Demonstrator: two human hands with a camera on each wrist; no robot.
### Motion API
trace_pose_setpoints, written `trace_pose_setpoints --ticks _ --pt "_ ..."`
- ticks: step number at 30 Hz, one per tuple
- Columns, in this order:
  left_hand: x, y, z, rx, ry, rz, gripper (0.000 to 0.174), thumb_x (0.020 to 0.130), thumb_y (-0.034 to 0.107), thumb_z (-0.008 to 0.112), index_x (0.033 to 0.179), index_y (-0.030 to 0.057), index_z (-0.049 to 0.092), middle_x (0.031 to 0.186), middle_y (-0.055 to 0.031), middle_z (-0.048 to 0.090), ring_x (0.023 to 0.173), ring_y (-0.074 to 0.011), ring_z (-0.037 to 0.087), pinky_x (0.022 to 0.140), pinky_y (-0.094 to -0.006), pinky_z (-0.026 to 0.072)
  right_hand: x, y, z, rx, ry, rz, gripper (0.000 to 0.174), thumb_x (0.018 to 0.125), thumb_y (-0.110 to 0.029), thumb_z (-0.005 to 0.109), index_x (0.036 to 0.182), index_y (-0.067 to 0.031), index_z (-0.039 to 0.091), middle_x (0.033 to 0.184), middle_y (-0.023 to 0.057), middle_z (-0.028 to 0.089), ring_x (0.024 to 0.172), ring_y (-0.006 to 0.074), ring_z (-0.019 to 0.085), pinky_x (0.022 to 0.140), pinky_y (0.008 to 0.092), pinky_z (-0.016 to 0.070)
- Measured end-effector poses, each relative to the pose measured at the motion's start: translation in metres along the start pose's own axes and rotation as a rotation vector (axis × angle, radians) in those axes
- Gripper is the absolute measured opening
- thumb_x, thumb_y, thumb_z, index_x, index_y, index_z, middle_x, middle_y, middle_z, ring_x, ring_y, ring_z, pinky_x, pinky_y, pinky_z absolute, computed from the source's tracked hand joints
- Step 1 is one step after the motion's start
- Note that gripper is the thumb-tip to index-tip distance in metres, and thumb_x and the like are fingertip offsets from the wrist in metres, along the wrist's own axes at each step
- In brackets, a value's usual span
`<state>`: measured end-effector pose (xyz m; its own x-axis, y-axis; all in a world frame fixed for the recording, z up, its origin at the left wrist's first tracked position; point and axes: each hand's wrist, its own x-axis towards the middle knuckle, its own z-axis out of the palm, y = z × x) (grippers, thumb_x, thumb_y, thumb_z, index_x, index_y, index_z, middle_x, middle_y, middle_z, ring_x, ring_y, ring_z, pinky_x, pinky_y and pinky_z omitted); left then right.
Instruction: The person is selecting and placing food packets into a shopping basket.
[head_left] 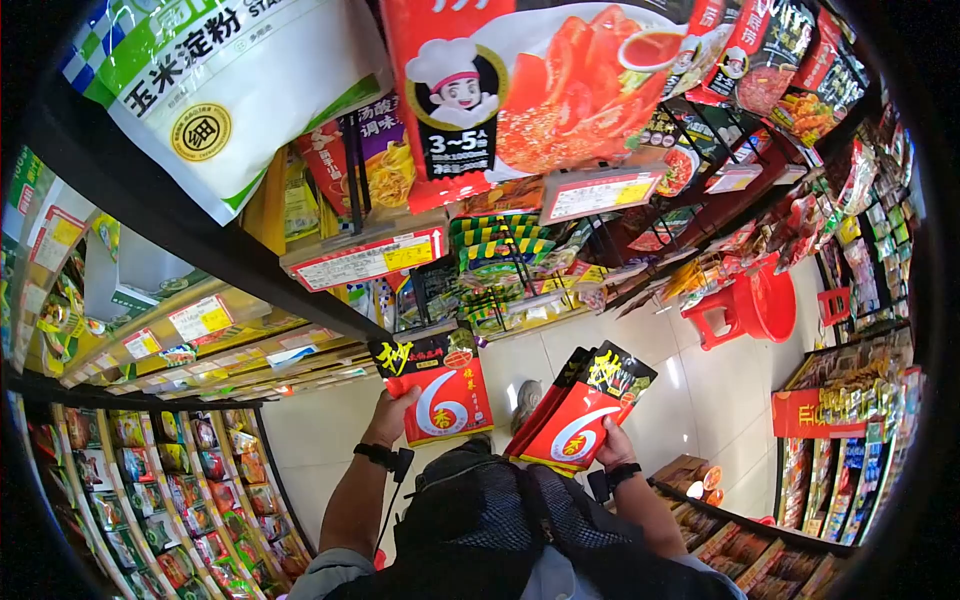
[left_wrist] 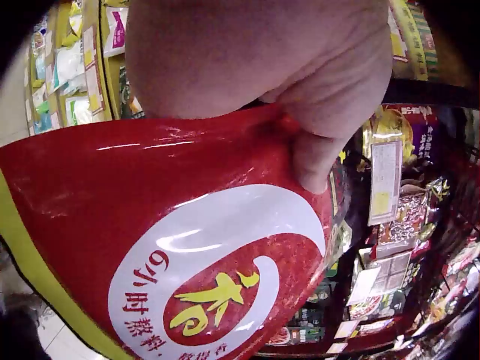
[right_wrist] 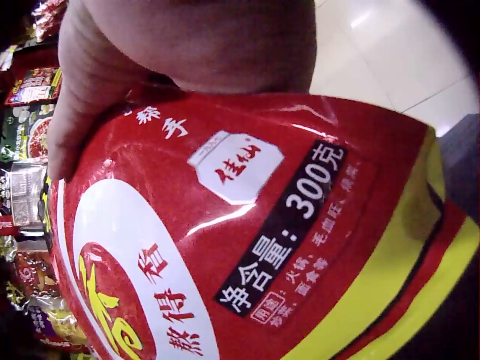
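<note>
My left hand (head_left: pixel 391 414) grips a red and black seasoning packet (head_left: pixel 447 392) by its edge, above the floor in front of the shelves. In the left wrist view the thumb lies over the red front of this packet (left_wrist: pixel 82 172), beside a large white 6. A small stack of matching seasoning packets (head_left: pixel 570 430), fanned apart, is held in my right hand (head_left: pixel 613 446). The right wrist view shows the front packet (right_wrist: pixel 300 127) of that stack bulging under the hand, with 300克 printed on it; its yellow lower edge overlaps another packet's edge.
Close overhead hang a white starch bag (head_left: pixel 250 90) and a large red food bag (head_left: pixel 560 90). Price tags (head_left: pixel 370 259) line the shelf edges. A red stool (head_left: pixel 722 312) stands on the tiled floor (head_left: pixel 320 430) at right. Low racks of packets (head_left: pixel 190 470) flank the aisle.
</note>
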<state>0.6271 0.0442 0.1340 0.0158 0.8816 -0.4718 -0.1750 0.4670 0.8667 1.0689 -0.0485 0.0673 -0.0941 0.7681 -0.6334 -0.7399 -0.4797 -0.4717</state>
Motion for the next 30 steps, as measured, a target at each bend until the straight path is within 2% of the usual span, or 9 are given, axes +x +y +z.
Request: trace_pose_setpoints --ticks 1,3,5,19,25,27,28,30 --pt "0.006 -0.011 -0.006 -0.114 -0.033 0.027 0.022 0.088 0.013 0.061 0.107 0.0018 0.063 0.100 -0.0042 0.066 0.090 -0.0136 0.063 0.082 -0.0295 0.0490 0.000 0.001 -0.001 -0.006 -0.001 0.004 0.056 0.084 -0.028 0.067 0.129 -0.0054 0.044 0.128 0.0127 0.053 0.117 0.0313 0.052 0.102 0.0503 0.0389" --pt "0.010 -0.009 -0.003 -0.100 -0.016 0.059 0.021 0.088 0.012 0.060 0.106 0.0013 0.063 0.100 -0.0044 0.066 0.091 -0.0137 0.062 0.083 -0.0296 0.0490 -0.001 0.002 0.000 -0.011 0.014 -0.013 0.056 0.083 -0.028 0.068 0.129 -0.0055 0.045 0.127 0.0122 0.054 0.117 0.0311 0.051 0.103 0.0503 0.0385" --pt "0.017 -0.013 -0.001 -0.241 -0.042 0.080 0.021 0.089 0.013 0.060 0.107 0.0011 0.063 0.100 -0.0044 0.066 0.091 -0.0139 0.062 0.083 -0.0297 0.0490 0.000 0.000 0.002 -0.030 -0.003 -0.007 0.057 0.083 -0.028 0.068 0.129 -0.0055 0.044 0.128 0.0118 0.054 0.117 0.0308 0.051 0.103 0.0499 0.0384" --pt "0.035 -0.015 0.012 -0.288 0.005 0.088 0.023 0.091 0.014 0.059 0.110 0.0009 0.062 0.106 -0.0055 0.066 0.093 -0.0139 0.062 0.084 -0.0293 0.0491 0.010 -0.006 0.008 -0.084 -0.054 0.038 0.062 0.080 -0.028 0.072 0.130 -0.0053 0.043 0.126 0.0115 0.054 0.116 0.0300 0.053 0.101 0.0479 0.0411" --pt "0.069 -0.016 0.020 -0.235 0.216 0.089 0.019 0.090 0.015 0.061 0.106 0.0031 0.063 0.101 -0.0036 0.065 0.088 -0.0114 0.060 0.079 -0.0274 0.0490 0.011 -0.006 0.013 -0.079 -0.058 0.033 0.062 0.079 -0.027 0.073 0.129 -0.0046 0.044 0.126 0.0122 0.055 0.116 0.0302 0.053 0.100 0.0477 0.0414" --pt "0.100 -0.035 0.016 -0.185 0.330 0.246 0.020 0.090 0.018 0.063 0.104 0.0034 0.062 0.098 -0.0028 0.065 0.085 -0.0105 0.059 0.075 -0.0278 0.0490 0.013 -0.008 0.014 -0.089 -0.065 0.026 0.062 0.079 -0.027 0.073 0.129 -0.0045 0.044 0.125 0.0123 0.055 0.116 0.0303 0.053 0.101 0.0477 0.0413" --pt "0.114 -0.037 0.015 -0.095 0.344 0.310 0.025 0.090 0.025 0.063 0.103 0.0033 0.061 0.096 -0.0041 0.064 0.087 -0.0111 0.058 0.074 -0.0282 0.0494 0.012 -0.009 0.014 -0.100 -0.069 0.021 0.062 0.078 -0.026 0.074 0.129 -0.0043 0.044 0.125 0.0124 0.055 0.116 0.0303 0.053 0.101 0.0477 0.0412" --pt "0.153 -0.059 0.000 -0.027 0.403 0.273 0.030 0.090 0.028 0.062 0.106 0.0027 0.060 0.096 -0.0050 0.064 0.088 -0.0126 0.059 0.075 -0.0286 0.0500 0.010 -0.011 0.015 -0.103 -0.057 0.011 0.063 0.078 -0.026 0.074 0.128 -0.0042 0.044 0.125 0.0123 0.055 0.116 0.0302 0.053 0.101 0.0475 0.0410"
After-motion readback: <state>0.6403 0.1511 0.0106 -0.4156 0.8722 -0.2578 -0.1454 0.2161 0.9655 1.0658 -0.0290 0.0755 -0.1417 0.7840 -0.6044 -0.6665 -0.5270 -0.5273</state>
